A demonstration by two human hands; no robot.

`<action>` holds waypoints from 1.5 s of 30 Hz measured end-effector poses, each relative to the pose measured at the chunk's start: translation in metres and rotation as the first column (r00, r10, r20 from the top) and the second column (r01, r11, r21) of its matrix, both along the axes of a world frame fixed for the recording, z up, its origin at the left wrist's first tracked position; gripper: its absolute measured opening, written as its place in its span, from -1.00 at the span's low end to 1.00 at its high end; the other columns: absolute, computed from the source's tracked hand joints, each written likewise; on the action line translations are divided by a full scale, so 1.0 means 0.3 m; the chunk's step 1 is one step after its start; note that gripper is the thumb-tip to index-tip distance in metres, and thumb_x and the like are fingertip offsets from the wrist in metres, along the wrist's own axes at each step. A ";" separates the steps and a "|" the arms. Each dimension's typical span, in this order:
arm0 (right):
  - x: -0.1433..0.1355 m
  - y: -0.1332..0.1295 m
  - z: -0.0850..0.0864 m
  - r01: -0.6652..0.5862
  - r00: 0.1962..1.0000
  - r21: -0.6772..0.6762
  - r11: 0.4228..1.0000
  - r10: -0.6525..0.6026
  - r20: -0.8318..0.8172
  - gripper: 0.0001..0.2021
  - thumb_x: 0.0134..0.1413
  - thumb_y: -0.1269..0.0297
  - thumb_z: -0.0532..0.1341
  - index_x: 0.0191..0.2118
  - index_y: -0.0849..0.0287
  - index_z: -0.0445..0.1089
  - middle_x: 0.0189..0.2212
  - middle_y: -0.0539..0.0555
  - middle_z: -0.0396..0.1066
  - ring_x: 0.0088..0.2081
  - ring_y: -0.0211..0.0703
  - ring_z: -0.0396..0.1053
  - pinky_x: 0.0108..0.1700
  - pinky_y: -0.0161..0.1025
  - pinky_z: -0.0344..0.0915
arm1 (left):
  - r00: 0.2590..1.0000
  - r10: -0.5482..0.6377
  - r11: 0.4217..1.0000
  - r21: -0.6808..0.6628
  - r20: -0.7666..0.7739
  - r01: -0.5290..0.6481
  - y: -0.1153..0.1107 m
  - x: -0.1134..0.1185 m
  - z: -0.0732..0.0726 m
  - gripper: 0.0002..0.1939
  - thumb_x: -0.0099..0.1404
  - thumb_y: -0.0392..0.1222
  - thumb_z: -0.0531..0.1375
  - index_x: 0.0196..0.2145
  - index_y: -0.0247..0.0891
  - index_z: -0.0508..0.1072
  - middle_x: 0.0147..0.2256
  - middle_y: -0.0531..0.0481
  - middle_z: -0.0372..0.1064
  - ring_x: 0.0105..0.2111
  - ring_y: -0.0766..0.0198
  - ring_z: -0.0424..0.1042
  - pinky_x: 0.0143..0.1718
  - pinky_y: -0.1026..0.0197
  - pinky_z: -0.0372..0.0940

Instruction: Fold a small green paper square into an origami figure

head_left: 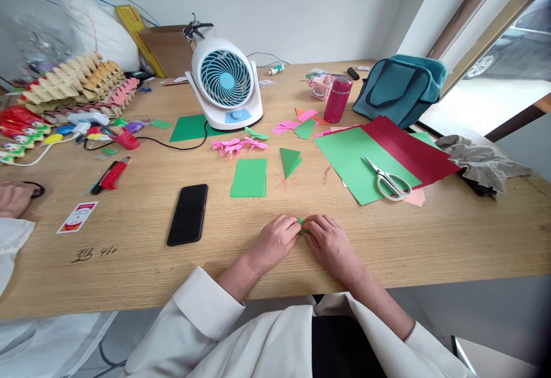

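My left hand (275, 242) and my right hand (330, 245) meet near the table's front edge. Both pinch a small piece of green paper (301, 222), mostly hidden by the fingers. Beyond them lie a green paper rectangle (249, 178) and a folded green triangle (290, 162). Pink paper cutouts (235, 145) are piled behind the rectangle. To the right, white-handled scissors (390, 183) rest on a large light green sheet (344, 157), which overlaps dark red sheets (404, 143).
A black phone (187, 215) lies left of my hands. Farther back stand a white fan (226, 82), a pink bottle (338, 100) and a teal bag (400, 88). Another person's hand (15, 197) rests at the far left, near a red cutter (115, 176).
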State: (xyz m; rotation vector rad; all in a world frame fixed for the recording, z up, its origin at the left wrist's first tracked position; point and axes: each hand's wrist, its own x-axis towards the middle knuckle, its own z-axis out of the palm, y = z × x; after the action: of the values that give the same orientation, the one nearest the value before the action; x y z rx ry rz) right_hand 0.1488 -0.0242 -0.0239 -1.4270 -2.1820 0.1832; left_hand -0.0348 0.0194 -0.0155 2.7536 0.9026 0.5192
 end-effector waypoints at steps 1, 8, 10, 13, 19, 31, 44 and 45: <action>0.000 -0.001 0.001 -0.001 1.000 0.000 1.000 0.001 -0.003 -0.94 0.29 0.42 0.14 -0.22 0.14 0.33 -0.19 0.14 0.44 -0.13 -0.04 0.37 -0.05 -0.07 0.33 | 1.000 -0.004 1.000 -0.003 0.005 0.004 0.000 -0.001 0.001 -0.87 0.43 -0.35 0.06 -0.24 -0.27 0.39 -0.21 -0.08 0.40 -0.16 0.16 0.36 -0.05 0.10 0.36; 0.002 -0.003 0.003 -0.004 1.000 -0.004 1.000 0.004 -0.008 -0.93 0.31 0.41 0.14 -0.22 0.14 0.35 -0.19 0.13 0.45 -0.11 -0.04 0.38 -0.06 -0.07 0.33 | 0.991 0.008 0.997 -0.072 0.132 0.001 0.007 -0.011 -0.006 -0.92 0.39 -0.35 0.15 -0.20 -0.25 0.43 -0.18 -0.05 0.43 -0.12 0.19 0.38 -0.05 0.13 0.38; 0.000 -0.003 0.006 0.000 1.000 -0.004 1.000 0.000 -0.002 -0.92 0.31 0.41 0.14 -0.22 0.14 0.35 -0.18 0.13 0.45 -0.11 -0.04 0.38 -0.05 -0.08 0.32 | 0.991 0.002 0.998 -0.062 0.136 0.007 0.009 -0.013 -0.010 -0.92 0.39 -0.35 0.15 -0.20 -0.26 0.44 -0.18 -0.05 0.43 -0.13 0.19 0.38 -0.06 0.13 0.38; -0.003 -0.003 0.013 0.011 1.000 0.002 1.000 -0.011 0.013 -0.92 0.30 0.42 0.15 -0.23 0.14 0.36 -0.19 0.13 0.46 -0.12 -0.05 0.39 -0.06 -0.09 0.31 | 0.992 -0.016 1.000 -0.009 0.126 0.017 0.008 -0.012 -0.017 -0.89 0.41 -0.35 0.12 -0.22 -0.27 0.45 -0.20 -0.06 0.44 -0.15 0.20 0.39 -0.07 0.13 0.39; -0.004 -0.003 0.023 0.011 0.996 0.048 0.999 -0.015 0.083 -0.95 0.27 0.43 0.18 -0.23 0.17 0.36 -0.18 0.11 0.48 -0.14 -0.06 0.39 -0.06 -0.09 0.25 | 0.997 0.024 0.994 0.109 0.078 -0.032 0.001 -0.007 -0.017 -0.85 0.43 -0.32 0.09 -0.24 -0.28 0.46 -0.25 -0.08 0.49 -0.21 0.17 0.43 -0.15 0.07 0.37; -0.001 0.001 0.027 0.017 0.997 0.063 0.998 -0.022 0.074 -0.87 0.30 0.40 0.17 -0.32 0.17 0.37 -0.22 0.08 0.49 -0.20 -0.15 0.39 -0.08 -0.16 0.23 | 0.992 -0.012 0.998 0.061 0.122 0.004 0.017 -0.026 -0.020 -0.93 0.38 -0.33 0.16 -0.20 -0.27 0.45 -0.17 -0.07 0.50 -0.15 0.16 0.44 -0.09 0.06 0.36; 0.003 -0.005 0.040 0.024 0.994 0.045 0.999 -0.029 0.109 -0.91 0.31 0.39 0.16 -0.28 0.16 0.35 -0.17 0.09 0.50 -0.18 -0.10 0.39 -0.10 -0.15 0.20 | 0.983 0.025 0.999 -0.027 0.181 -0.020 0.013 -0.022 -0.010 -0.93 0.40 -0.31 0.16 -0.21 -0.24 0.45 -0.18 -0.04 0.51 -0.17 0.21 0.47 -0.09 0.13 0.36; 0.002 -0.005 0.040 0.027 0.993 0.042 0.999 -0.032 0.117 -0.92 0.31 0.38 0.16 -0.27 0.16 0.34 -0.17 0.09 0.50 -0.18 -0.10 0.39 -0.11 -0.15 0.20 | 0.979 0.032 0.998 -0.061 0.202 -0.020 0.015 -0.022 -0.009 -0.93 0.38 -0.32 0.18 -0.21 -0.23 0.45 -0.18 -0.03 0.51 -0.17 0.22 0.47 -0.09 0.14 0.36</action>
State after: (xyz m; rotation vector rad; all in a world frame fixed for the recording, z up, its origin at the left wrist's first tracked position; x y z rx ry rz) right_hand 0.1494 -0.0257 -0.0121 -1.4805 -2.2435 0.0456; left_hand -0.0415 0.0238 -0.0180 2.5812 0.8904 0.7506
